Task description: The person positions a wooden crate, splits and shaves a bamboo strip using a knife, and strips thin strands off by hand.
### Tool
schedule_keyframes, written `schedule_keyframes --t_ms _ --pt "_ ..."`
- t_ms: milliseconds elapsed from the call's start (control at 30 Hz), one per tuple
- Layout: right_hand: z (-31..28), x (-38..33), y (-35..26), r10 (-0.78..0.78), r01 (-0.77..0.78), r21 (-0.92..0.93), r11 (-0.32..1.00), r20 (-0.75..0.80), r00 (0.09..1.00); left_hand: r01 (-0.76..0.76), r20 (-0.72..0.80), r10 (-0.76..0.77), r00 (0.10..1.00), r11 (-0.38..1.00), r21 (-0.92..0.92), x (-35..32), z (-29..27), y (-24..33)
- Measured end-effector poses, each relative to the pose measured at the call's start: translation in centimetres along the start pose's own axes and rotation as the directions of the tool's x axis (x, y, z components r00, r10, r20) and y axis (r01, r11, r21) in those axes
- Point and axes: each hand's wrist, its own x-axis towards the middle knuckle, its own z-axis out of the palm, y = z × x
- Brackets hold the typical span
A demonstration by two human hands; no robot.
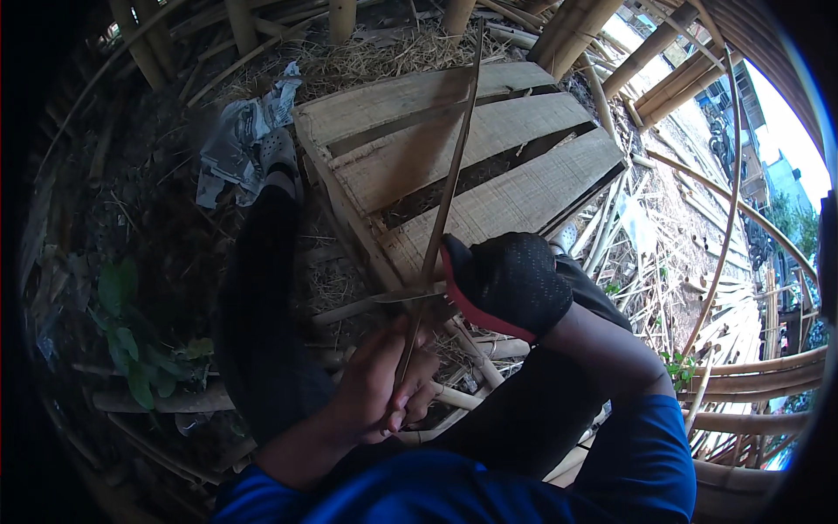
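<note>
My bare left hand (388, 384) is closed round the lower end of a long, thin bamboo strip (452, 166). The strip slants up and away over a wooden crate. A narrow metal knife blade (403, 296) crosses the strip just above my left fingers. My right hand (511, 284), in a black glove with red trim, is closed close beside the strip at the blade's right end. The glove hides the knife's handle.
The slatted wooden crate (476, 153) stands between my feet, with gaps between its boards. Crumpled paper (240, 140) lies by my left shoe (279, 153). Bamboo posts (572, 35) rise at the back. Split bamboo pieces (742, 323) litter the right, and a leafy plant (131, 341) grows at left.
</note>
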Motion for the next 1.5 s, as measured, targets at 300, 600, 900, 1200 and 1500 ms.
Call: schedule_keyframes --t_ms 300,600,900,1200,1500 --pt "0.4 3.2 3.4 0.081 -0.088 -0.212 0.973 -0.042 0.996 -0.086 0.084 0.094 0.992 0.992 -0.092 -0.1 -0.4 0.3" --pt "0.6 2.4 2.6 0.021 -0.042 -0.125 0.991 -0.164 0.986 -0.043 -0.015 0.044 0.999 0.997 0.060 -0.2 -0.2 0.6" --pt "-0.1 3.4 3.3 0.200 -0.214 -0.111 0.970 -0.125 0.972 -0.055 -0.025 0.062 0.998 0.976 0.212 -0.6 0.1 -0.1" --pt "-1.8 4.0 2.3 0.390 -0.374 -0.135 0.918 0.119 0.913 -0.057 -0.041 0.069 0.997 0.968 0.245 -0.4 0.1 0.0" --pt "0.4 2.3 1.8 0.140 -0.141 -0.023 0.990 -0.033 0.990 -0.062 -0.037 0.065 0.997 0.994 0.089 0.3 -0.6 0.6"
